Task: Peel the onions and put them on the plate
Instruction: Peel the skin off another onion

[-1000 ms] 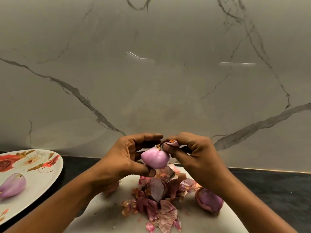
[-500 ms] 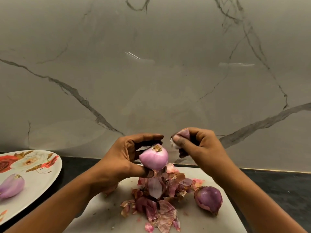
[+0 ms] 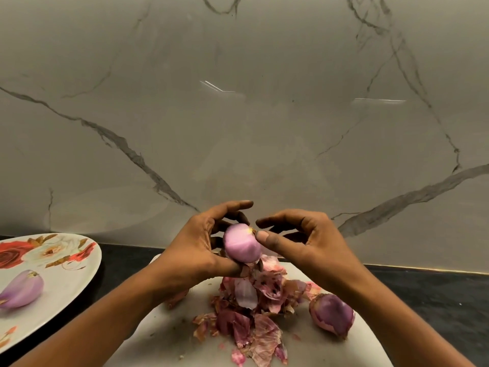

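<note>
My left hand [image 3: 197,250] grips a pale pink, mostly peeled onion [image 3: 241,243] above the white cutting board [image 3: 164,337]. A strip of skin hangs from the onion's underside. My right hand [image 3: 304,242] is beside it, thumb tip touching the onion's root end, fingers spread and nothing held in them. An unpeeled purple onion [image 3: 332,315] lies on the board's right side. One peeled onion [image 3: 22,288] rests on the floral plate [image 3: 66,282] at the left.
A heap of pink and brown onion skins [image 3: 254,313] covers the middle of the board. The board sits on a dark counter [image 3: 434,295] against a grey marble wall [image 3: 238,115]. The plate's edge overhangs the counter left of my left forearm.
My right hand pulled a piece of skin up and away, no longer holds it, and has come back to the onion's root end. My left hand turned the onion, root now facing right.
</note>
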Motion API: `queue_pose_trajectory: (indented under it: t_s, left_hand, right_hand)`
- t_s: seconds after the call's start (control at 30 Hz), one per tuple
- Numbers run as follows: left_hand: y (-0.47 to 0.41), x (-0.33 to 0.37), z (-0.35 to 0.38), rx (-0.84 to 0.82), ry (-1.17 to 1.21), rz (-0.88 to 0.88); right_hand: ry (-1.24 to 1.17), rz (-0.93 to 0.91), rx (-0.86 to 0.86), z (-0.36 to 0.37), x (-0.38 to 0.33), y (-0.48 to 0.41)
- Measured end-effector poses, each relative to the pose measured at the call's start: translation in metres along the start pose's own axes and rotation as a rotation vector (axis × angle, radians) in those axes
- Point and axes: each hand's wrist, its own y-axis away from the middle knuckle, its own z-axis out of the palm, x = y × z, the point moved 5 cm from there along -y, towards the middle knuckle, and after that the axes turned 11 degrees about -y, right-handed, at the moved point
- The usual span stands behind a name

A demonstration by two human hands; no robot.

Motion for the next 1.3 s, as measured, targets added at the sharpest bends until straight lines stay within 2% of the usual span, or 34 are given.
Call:
queue_pose_trajectory:
  t_s: [0.13, 0.33, 0.5, 0.6, 0.7, 0.87, 1.03, 1.3]
  left_hand:
    - [0.002, 0.003, -0.001, 0.037, -0.073, 0.027]
    - [0.005, 0.011, 0.001, 0.068, -0.142, 0.065]
    - [0.005, 0.010, 0.001, 0.091, -0.164, 0.066]
    - [0.006, 0.010, 0.002, 0.085, -0.157, 0.068]
    - [0.005, 0.009, 0.001, 0.064, -0.092, 0.064]
    - [0.004, 0.006, 0.002, 0.021, 0.097, 0.003]
    - [0.003, 0.002, 0.000, -0.024, 0.238, -0.065]
    - [0.002, 0.004, 0.000, 0.032, 0.458, -0.212]
  right_hand:
    - [0.041, -0.039, 0.016, 0.005, 0.000, 0.002]
    - [-0.073, -0.042, 0.078, 0.002, 0.005, 0.000]
    - [0.242, -0.226, 0.095, 0.010, -0.003, 0.006]
    - [0.331, -0.210, 0.047, 0.017, -0.002, 0.005]
    - [0.218, -0.105, 0.027, 0.016, 0.002, 0.002]
    - [0.086, -0.047, 0.039, 0.013, 0.005, 0.001]
    - [-0.110, -0.001, 0.192, -0.008, 0.008, -0.006]
    - [-0.137, 0.022, 0.137, -0.005, 0.005, 0.000]
